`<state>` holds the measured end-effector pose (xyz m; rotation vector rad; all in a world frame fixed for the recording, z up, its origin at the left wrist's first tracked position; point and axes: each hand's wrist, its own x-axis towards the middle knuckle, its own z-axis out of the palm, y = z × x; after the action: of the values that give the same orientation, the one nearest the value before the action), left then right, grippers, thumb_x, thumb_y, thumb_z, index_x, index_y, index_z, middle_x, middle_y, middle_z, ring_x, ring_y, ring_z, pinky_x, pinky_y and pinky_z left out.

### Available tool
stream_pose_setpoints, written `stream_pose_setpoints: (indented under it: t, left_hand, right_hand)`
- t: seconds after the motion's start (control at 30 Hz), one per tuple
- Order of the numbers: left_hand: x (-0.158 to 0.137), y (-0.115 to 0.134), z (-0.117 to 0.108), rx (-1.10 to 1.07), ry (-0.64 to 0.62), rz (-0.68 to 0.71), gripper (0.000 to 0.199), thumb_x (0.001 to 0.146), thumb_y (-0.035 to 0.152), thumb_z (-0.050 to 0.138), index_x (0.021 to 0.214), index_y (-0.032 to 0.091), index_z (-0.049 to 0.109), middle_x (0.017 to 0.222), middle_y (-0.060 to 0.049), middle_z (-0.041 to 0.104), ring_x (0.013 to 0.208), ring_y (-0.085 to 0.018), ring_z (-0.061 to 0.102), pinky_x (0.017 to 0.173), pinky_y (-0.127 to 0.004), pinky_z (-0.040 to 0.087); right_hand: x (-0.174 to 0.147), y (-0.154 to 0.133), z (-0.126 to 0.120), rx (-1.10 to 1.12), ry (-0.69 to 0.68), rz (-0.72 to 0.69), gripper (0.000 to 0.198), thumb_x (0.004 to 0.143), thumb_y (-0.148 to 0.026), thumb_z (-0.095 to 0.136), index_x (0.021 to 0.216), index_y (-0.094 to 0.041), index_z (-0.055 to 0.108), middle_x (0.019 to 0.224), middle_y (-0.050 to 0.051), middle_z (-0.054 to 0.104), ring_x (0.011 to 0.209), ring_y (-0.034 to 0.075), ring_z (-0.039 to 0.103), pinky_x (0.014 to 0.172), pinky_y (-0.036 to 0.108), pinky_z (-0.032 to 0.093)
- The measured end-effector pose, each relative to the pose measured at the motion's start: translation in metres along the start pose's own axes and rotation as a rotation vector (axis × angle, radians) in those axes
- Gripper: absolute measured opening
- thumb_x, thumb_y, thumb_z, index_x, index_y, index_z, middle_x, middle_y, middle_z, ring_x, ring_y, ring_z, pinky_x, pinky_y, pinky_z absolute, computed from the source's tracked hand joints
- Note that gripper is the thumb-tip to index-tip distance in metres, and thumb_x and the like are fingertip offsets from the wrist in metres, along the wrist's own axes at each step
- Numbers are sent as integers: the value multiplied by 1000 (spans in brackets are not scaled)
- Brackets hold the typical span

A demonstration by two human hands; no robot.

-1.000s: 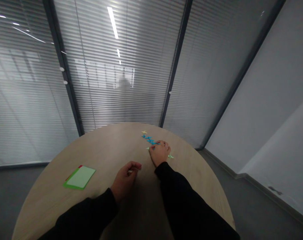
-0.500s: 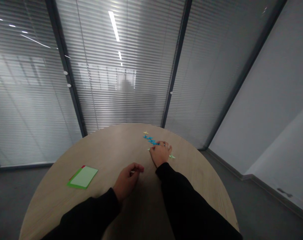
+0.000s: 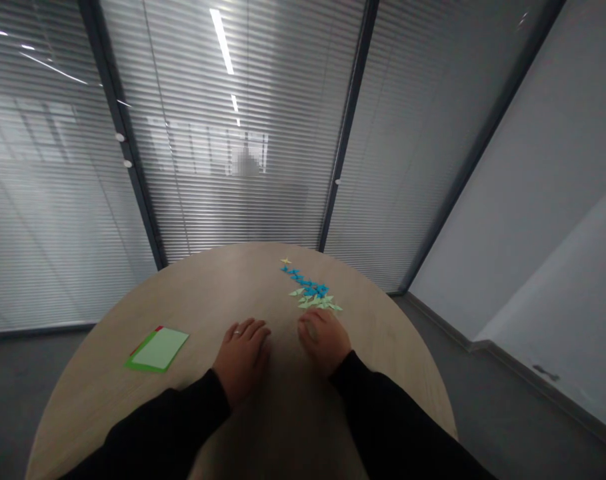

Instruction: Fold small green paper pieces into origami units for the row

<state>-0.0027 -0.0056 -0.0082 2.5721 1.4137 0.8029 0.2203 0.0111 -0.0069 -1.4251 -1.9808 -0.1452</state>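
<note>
My left hand (image 3: 241,357) rests on the table with its fingers stretched forward and a ring on one finger; I see nothing in it. My right hand (image 3: 327,341) is loosely closed, thumb and fingers curled in, just in front of the pale green folded-paper stars (image 3: 319,301). No paper piece shows in its fingers. Several green stars lie in a cluster, some overlapping. Behind them, several blue paper stars (image 3: 307,283) form a line slanting to the far left. A single small yellow paper star (image 3: 285,261) lies at its far end.
A stack of flat paper sheets (image 3: 160,349), pale green on top with brighter green and red edges, lies on the left of the round wooden table (image 3: 223,280). Glass panels with blinds (image 3: 243,213) stand behind the table, and a white wall (image 3: 543,200) rises at right.
My right hand has drawn back toward me from over the stars, uncovering green and blue ones, and its fingers have curled. My left hand has turned palm down and straightened its fingers.
</note>
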Motion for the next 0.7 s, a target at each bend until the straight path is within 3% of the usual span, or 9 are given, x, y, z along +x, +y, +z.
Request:
stream_pose_setpoints:
  t: [0.1, 0.27, 0.53, 0.7]
  left_hand:
    - [-6, -2, 5, 128, -70, -43, 41, 94, 35, 40, 128, 20, 57, 144, -14, 49, 136, -36, 38, 110, -62, 17]
    - [-11, -3, 9, 191, -210, -71, 59, 94, 51, 36, 144, 19, 42, 154, -16, 33, 142, -38, 26, 109, -64, 14]
    - [-11, 0, 13, 231, -216, -66, 62, 95, 53, 32, 146, 19, 38, 154, -17, 31, 142, -40, 24, 109, -66, 13]
    - [-6, 4, 3, 234, -175, -54, 50, 94, 46, 42, 137, 22, 50, 147, -13, 46, 135, -37, 38, 108, -60, 27]
  right_hand:
    - [-16, -14, 4, 66, -220, -90, 37, 93, -37, 47, 119, -16, 64, 121, 13, 64, 113, 24, 55, 101, 37, 40]
    - [-20, -19, 6, -8, -464, -97, 64, 92, -58, 41, 143, -19, 43, 152, 15, 36, 140, 34, 30, 112, 55, 22]
    - [-21, -16, 8, -48, -528, -79, 67, 94, -61, 34, 147, -22, 36, 157, 14, 25, 144, 34, 21, 113, 57, 15]
    - [-18, -14, 5, -72, -586, -82, 69, 94, -62, 29, 149, -21, 34, 157, 14, 23, 145, 33, 18, 114, 57, 14]
